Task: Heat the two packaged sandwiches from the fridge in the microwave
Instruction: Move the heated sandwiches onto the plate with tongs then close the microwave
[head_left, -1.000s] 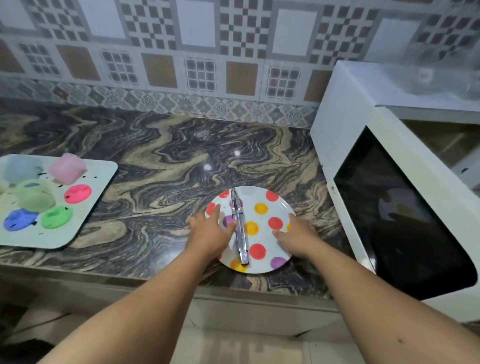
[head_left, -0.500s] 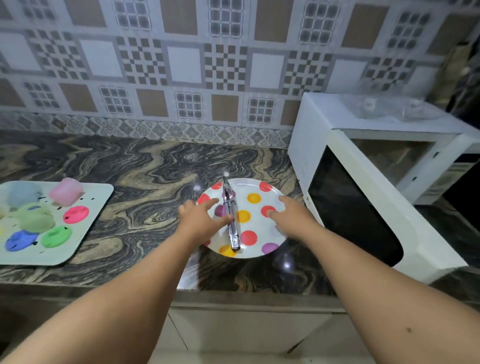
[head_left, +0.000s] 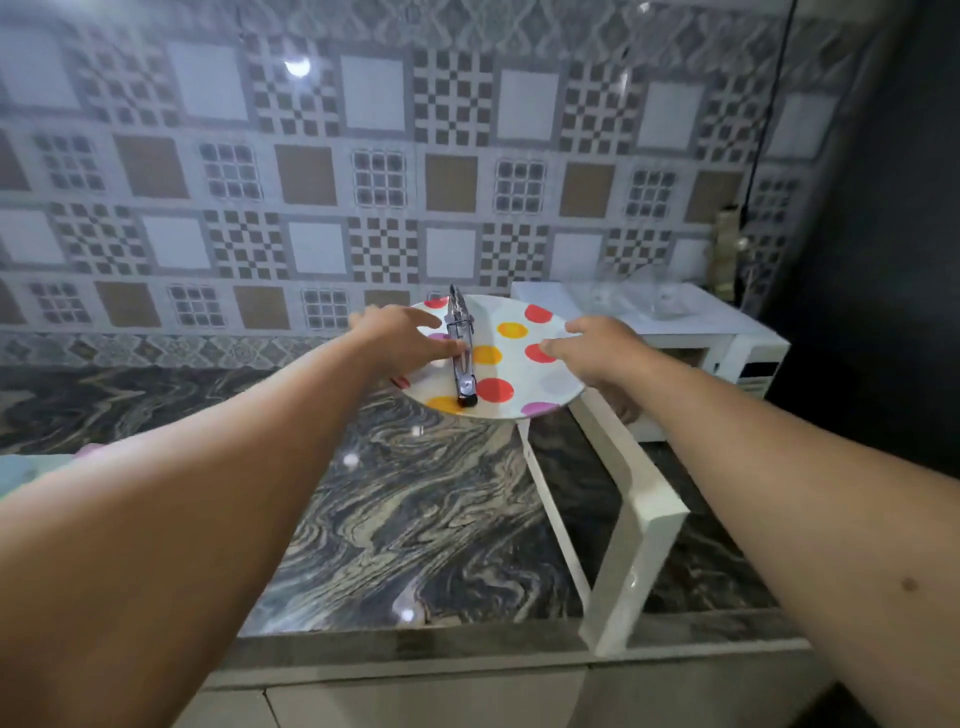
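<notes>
A white plate with coloured dots (head_left: 519, 317) is lifted above the marble counter. My left hand (head_left: 400, 332) grips its left rim and my right hand (head_left: 597, 348) grips its right rim. Metal tongs (head_left: 462, 348) lie along the plate, and my left thumb rests against them. The white microwave (head_left: 691, 332) stands at the right with its door (head_left: 623, 525) swung open toward me. No sandwiches are visible.
The dark marble counter (head_left: 415, 519) runs to a patterned tile wall (head_left: 363, 182). Clear plastic wrapping (head_left: 644, 296) lies on top of the microwave. A corner of a pale tray (head_left: 21, 470) shows at the far left. A black cable hangs at the right.
Both hands have lifted the plate with the tongs off the counter and raised it. The view has tilted up, and the tray with coloured cups has slid almost out of sight.
</notes>
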